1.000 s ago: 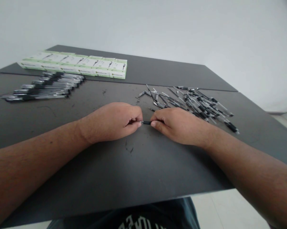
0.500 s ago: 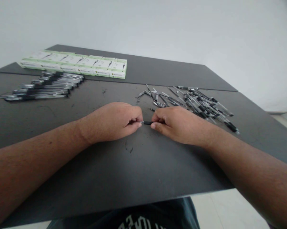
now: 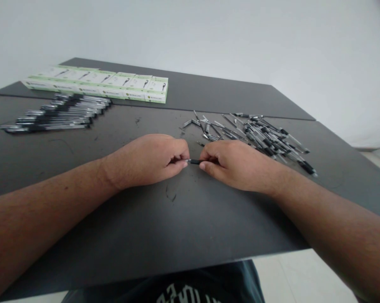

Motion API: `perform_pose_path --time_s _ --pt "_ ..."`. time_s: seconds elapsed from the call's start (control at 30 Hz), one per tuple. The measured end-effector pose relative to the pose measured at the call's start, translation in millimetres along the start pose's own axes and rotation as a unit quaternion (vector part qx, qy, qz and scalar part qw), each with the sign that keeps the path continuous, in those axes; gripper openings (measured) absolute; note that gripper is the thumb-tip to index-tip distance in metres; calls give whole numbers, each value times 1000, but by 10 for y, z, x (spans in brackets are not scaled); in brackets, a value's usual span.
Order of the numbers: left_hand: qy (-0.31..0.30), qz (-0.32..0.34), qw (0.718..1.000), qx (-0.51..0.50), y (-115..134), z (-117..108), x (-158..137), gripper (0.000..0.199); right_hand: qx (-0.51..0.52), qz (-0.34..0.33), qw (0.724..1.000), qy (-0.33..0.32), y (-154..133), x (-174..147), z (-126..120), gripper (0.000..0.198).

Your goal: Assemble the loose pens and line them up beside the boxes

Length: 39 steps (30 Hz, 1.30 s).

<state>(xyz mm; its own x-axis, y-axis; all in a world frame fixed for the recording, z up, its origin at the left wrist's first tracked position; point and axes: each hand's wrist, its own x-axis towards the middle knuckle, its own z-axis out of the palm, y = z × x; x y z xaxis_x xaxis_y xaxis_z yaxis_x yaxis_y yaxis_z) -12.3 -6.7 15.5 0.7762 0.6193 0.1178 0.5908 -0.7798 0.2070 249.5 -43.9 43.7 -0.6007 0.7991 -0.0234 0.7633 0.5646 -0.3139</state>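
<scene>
Between my two hands, just above the dark table, lies a pen [image 3: 194, 161] with a black grip section and a clear tip end. My left hand [image 3: 160, 159] pinches the clear end between thumb and forefinger. The black grip end is pinched by my right hand [image 3: 230, 162], whose fingers hide the rest of the barrel. Just beyond my right hand spreads a loose heap of pen parts [image 3: 265, 139], with clear barrels, black grips, refills and clipped caps.
Far left on the table [image 3: 139, 235], assembled-looking pens [image 3: 60, 113] lie side by side in a slanted row. Behind them stands a row of green and white boxes [image 3: 114, 91] printed with pens. A white wall [image 3: 190, 38] rises behind the table's back edge.
</scene>
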Motion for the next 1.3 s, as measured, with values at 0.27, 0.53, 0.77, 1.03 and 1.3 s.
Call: perform_pose_path --time_s 0.27,0.53,0.77,1.03,1.3 --pt "-2 -6 1000 4 14 -11 10 12 32 -3 999 19 52 -10 23 7" --pt "-1 -8 1000 10 24 -19 9 13 -3 -4 1000 -19 13 6 21 28" --pt "-3 -7 1000 5 20 -16 8 13 4 17 1000 -12 0 0 2 16" --pt "1 -2 1000 5 18 -21 1 11 33 25 999 -6 -14 5 -14 14" --pt "0 2 1000 1 8 -15 -1 12 24 13 999 -22 -18 0 -17 19"
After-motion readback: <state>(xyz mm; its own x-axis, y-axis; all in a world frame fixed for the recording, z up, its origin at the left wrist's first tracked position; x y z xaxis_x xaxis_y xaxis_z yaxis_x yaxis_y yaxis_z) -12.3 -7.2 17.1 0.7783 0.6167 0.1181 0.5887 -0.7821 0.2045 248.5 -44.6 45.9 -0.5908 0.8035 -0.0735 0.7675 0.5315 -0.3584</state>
